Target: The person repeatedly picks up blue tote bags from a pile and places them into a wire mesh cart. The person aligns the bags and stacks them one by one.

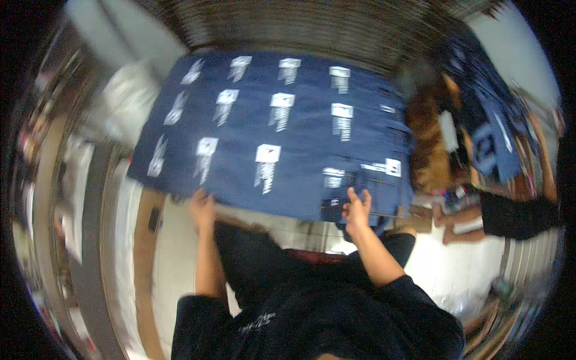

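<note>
A broad spread of dark blue cloth (240,138), like denim, lies in front of me with rows of white labels on it. Its near left edge is pinched by my left hand (203,209), whose fingertips are blurred. At the near right corner my right hand (357,213) rests over smaller dark blue pieces (337,201), fingers apart and seemingly gripping nothing. Beside that hand, the right part of the spread looks layered, with folded edges and a white label (393,167). Whether the right fingertips touch the cloth, I cannot tell.
Another person's legs (462,228) and black clothing are at the right. Dark blue garments (480,102) are piled or hung at the far right, by a brown furry-looking thing (429,138). A white plastic bag (129,99) stands left. White floor tiles (444,264) show below.
</note>
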Motion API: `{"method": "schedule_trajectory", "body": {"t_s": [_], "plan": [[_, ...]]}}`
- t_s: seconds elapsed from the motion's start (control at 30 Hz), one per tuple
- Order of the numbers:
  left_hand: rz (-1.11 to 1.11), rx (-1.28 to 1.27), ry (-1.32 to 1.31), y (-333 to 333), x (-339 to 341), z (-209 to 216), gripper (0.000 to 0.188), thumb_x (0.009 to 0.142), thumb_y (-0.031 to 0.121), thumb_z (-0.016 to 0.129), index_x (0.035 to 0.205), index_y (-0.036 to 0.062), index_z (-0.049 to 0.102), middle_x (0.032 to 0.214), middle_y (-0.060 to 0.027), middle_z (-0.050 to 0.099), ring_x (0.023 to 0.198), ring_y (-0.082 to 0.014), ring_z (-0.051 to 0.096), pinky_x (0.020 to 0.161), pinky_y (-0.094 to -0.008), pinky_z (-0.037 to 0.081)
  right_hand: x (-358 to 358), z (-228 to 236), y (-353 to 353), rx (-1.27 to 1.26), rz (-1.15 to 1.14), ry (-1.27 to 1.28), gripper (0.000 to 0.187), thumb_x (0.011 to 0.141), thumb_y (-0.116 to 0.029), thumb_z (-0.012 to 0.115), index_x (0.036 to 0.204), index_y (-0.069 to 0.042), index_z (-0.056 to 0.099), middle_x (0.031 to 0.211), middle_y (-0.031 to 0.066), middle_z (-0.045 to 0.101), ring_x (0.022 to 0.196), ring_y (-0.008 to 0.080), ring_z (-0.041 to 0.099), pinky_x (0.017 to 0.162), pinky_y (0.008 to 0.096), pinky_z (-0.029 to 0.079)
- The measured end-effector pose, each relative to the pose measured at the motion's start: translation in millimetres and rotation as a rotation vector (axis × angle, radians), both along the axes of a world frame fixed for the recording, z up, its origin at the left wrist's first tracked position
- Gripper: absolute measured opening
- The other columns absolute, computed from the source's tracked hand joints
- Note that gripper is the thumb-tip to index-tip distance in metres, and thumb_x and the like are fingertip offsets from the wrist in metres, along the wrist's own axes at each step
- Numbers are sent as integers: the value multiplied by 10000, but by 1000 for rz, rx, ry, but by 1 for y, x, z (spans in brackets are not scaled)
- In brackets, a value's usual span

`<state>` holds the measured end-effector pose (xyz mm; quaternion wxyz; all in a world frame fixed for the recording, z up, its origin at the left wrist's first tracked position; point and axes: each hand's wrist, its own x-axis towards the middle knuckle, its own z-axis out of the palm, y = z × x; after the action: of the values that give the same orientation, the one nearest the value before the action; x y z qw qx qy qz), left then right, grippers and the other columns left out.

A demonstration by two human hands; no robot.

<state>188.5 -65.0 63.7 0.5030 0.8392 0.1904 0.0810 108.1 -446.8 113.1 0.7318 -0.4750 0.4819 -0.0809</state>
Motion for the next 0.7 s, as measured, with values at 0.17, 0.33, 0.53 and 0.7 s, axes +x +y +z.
{"method": "schedule_trajectory", "body": {"t_s": [0.17,0.33,0.53,0.7], "plan": [[90,334,-329,20,-40,16,564,775,141,702,1278,26,475,1119,-141,540,982,-241,518,831,-357,429,-31,20,-115,-900,-169,-296,381,800,-171,701,1129,-67,537,890,-2,514,737,90,414,659,243,385],[74,383,-447,19,-53,12,530,795,168,699,1265,34,493,1001,-104,582,864,-195,527,689,-283,421,-59,142,-332,-1980,-642,98,350,752,-148,662,1092,-107,589,1058,139,509,975,303,518,834,376,428],[23,353,-429,-11,-70,39,469,820,152,667,1244,29,510,1008,-100,582,870,-184,535,659,-268,413,-58,180,-420,-2134,-241,679,378,722,-155,646,1098,-163,602,1073,92,553,987,281,525,824,372,461],[-173,129,-470,-103,-77,101,384,812,117,677,1161,12,556,980,-83,568,882,-152,534,668,-269,452,-60,217,-445,-2390,-407,291,241,779,-57,568,1008,-114,620,967,79,625,936,289,559,811,384,468]]}}
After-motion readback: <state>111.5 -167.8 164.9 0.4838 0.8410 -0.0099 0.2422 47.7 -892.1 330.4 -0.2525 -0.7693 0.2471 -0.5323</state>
